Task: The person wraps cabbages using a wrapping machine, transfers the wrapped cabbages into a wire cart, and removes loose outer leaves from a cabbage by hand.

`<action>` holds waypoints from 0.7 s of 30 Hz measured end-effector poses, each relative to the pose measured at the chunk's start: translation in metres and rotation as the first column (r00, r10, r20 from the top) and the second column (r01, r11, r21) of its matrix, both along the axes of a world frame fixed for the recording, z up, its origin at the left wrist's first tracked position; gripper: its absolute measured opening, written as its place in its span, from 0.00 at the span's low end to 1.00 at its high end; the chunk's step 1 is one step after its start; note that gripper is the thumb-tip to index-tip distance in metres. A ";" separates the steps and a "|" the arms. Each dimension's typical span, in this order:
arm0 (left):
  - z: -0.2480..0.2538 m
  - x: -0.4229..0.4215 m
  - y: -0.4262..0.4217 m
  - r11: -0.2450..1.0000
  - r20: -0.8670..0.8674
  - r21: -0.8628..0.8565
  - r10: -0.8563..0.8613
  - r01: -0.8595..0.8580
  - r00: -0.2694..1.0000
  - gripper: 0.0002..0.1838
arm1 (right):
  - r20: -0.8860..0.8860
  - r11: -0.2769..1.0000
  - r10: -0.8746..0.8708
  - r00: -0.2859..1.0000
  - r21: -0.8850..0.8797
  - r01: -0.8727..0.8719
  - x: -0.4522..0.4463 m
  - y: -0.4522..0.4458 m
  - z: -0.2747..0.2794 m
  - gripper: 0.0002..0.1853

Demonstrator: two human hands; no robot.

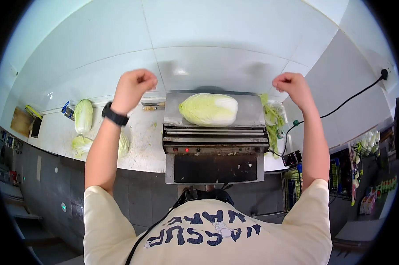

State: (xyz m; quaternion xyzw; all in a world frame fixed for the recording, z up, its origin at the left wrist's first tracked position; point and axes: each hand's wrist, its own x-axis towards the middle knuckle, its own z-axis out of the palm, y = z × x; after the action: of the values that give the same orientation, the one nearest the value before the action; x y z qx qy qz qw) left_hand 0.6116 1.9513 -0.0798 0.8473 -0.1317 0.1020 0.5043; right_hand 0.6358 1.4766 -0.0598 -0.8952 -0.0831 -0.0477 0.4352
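Head view: A person in a cream lettered shirt (208, 229) stands at a metal machine (215, 151), its red light (187, 150) lit, with a pale green cabbage (208, 110) lying lengthwise on its flat top. Over either side, the left hand (137, 84), a black watch (114, 115) at its wrist, and the right hand (292, 86) hang well apart, fingers curled narrow toward the thumbs; whether they pinch anything cannot be told. Beyond the counter (144, 150), where a second cabbage (83, 116) rests at left, rises a white tiled wall (217, 31).
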 end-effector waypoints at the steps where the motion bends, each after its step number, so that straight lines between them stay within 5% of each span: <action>1: -0.001 0.023 0.001 1.000 -0.009 0.004 -0.016 0.016 1.000 0.03 | -0.037 0.999 -0.002 0.999 0.033 0.003 0.024 -0.001 -0.004 0.07; 11: -0.085 0.201 -0.009 0.992 -0.325 0.032 0.125 -0.121 0.938 0.04 | -0.332 0.936 -0.091 0.939 0.292 0.194 0.184 -0.005 -0.128 0.05; 21: -0.218 0.238 -0.021 0.956 -0.605 0.237 0.286 -0.175 0.743 0.04 | -0.476 0.992 -0.052 0.878 0.075 0.100 0.215 0.013 -0.240 0.08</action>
State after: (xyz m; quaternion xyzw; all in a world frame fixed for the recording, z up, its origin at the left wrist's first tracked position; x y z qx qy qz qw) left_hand 0.8500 1.9301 -0.2978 0.8802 0.1436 -0.1383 0.4307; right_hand 0.8510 1.4894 -0.2997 -0.8601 0.0631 0.1511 0.4831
